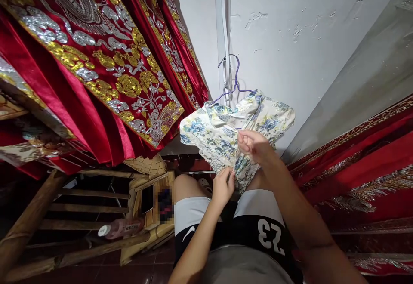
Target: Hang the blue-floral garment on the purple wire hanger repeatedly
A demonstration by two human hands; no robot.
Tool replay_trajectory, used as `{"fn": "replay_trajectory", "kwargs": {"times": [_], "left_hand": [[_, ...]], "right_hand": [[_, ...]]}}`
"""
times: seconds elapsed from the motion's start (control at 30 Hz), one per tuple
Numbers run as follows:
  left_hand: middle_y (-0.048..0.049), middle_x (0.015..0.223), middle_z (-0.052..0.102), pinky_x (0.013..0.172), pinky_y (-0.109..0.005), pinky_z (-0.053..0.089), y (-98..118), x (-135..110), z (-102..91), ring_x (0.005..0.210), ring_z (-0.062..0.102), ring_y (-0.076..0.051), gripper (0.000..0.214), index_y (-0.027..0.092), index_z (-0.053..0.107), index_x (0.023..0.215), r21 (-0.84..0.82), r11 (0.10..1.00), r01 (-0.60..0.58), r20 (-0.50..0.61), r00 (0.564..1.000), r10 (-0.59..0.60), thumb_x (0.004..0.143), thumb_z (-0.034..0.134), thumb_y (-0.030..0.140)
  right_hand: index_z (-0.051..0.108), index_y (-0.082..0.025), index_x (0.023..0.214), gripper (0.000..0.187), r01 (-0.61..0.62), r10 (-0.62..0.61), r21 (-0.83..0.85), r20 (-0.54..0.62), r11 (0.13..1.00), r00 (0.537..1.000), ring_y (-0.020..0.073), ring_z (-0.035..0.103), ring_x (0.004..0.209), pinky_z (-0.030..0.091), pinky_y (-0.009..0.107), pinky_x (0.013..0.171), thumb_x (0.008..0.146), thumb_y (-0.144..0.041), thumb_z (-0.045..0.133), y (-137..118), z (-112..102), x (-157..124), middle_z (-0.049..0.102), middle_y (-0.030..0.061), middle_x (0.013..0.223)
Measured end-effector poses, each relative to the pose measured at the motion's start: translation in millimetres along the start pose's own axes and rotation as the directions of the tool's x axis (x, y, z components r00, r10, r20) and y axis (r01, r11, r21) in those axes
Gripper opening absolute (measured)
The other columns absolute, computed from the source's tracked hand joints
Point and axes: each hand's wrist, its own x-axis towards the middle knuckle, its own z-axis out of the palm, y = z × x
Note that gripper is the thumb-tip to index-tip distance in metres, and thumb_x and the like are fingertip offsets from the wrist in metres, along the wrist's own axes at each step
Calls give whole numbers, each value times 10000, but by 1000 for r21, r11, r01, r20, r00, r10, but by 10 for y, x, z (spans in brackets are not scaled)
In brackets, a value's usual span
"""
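A white blouse with a blue and yellow floral print [219, 140] hangs in front of me on a purple hanger [236, 77]. My right hand [253, 144] is closed, pinching the front edge of the blouse near its middle. Lower down, my left hand [223, 185] is closed on the same front edge, close to the lower part of the garment. Between the two hands the cloth edge runs taut. The exact spot under the fingertips is too small to make out.
Red cloth with gold and silver sequins [129, 73] hangs at the left. More red fringed cloth [371, 189] is on the right. A bamboo bench [93, 191] stands lower left, with a bottle [121, 229] lying on it. A white wall [284, 26] is behind the hanger.
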Motion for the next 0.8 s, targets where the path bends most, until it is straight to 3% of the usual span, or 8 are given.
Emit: {"fn": "replay_trajectory", "kwargs": {"times": [0.2, 0.3, 0.4, 0.47, 0.53, 0.6, 0.7, 0.8], "left_hand": [[-89, 908, 730, 803, -314, 456, -108, 138, -221, 875, 683, -251, 230, 216, 629, 924, 236, 971, -47, 181, 984, 3, 1016, 425, 268], [-88, 844, 730, 722, -300, 439, -63, 349, -368, 782, 687, -259, 190, 212, 656, 881, 390, 913, -119, 378, 925, -41, 967, 487, 204], [-80, 805, 730, 696, -295, 439, 48, 612, -593, 746, 687, -262, 158, 211, 704, 854, 402, 899, -171, 450, 893, -31, 918, 564, 173], [-66, 827, 743, 709, -296, 457, 187, 802, -801, 751, 692, -254, 179, 228, 744, 986, 335, 926, -173, 360, 932, 44, 952, 568, 234], [-53, 884, 754, 752, -307, 483, 381, 998, -1023, 770, 698, -239, 332, 247, 674, 1292, 207, 963, -173, 71, 984, 161, 1019, 505, 332], [-54, 986, 749, 853, -325, 497, 597, 1187, -1204, 854, 702, -215, 432, 246, 552, 1457, 74, 949, -306, -163, 935, 314, 1043, 481, 349], [-67, 1064, 722, 918, -338, 489, 869, 1409, -1315, 958, 674, -207, 326, 218, 648, 1301, 63, 863, -501, -129, 853, 505, 1036, 512, 350], [-70, 965, 699, 867, -326, 485, 1025, 1495, -1270, 926, 644, -203, 253, 176, 690, 1035, 217, 793, -569, -16, 810, 586, 1046, 489, 330]], "right_hand": [[521, -192, 568, 274, 87, -87, 13, 30, 996, 996, 54, 230, 338, 125, 178, 348, 786, -341, 594, -467, 248, 185, 396, -44, 375], [514, -193, 572, 286, 150, -150, 3, 17, 989, 989, 59, 271, 336, 141, 175, 344, 816, -330, 570, -520, 305, 151, 401, -39, 384], [554, -179, 559, 313, 175, -174, -58, 21, 983, 984, 62, 313, 328, 154, 180, 339, 806, -368, 586, -483, 320, 118, 438, -20, 380], [586, -169, 542, 341, 204, -203, -103, 18, 974, 979, 68, 352, 328, 173, 184, 337, 783, -409, 606, -440, 325, 103, 467, -3, 377], [606, -165, 523, 363, 230, -231, -143, 10, 963, 973, 72, 378, 327, 197, 188, 341, 764, -435, 619, -406, 330, 92, 482, 7, 371], [622, -162, 509, 375, 241, -243, -186, 12, 953, 970, 76, 396, 327, 217, 191, 347, 761, -439, 623, -392, 337, 84, 487, 13, 365], [635, -163, 505, 379, 276, -276, -240, 34, 931, 961, 79, 417, 340, 242, 193, 365, 778, -426, 628, -387, 343, 94, 492, 12, 368], [613, -173, 493, 393, 343, -348, -239, 21, 908, 937, 76, 403, 351, 250, 203, 380, 794, -427, 613, -320, 324, 157, 497, 8, 390]]}}
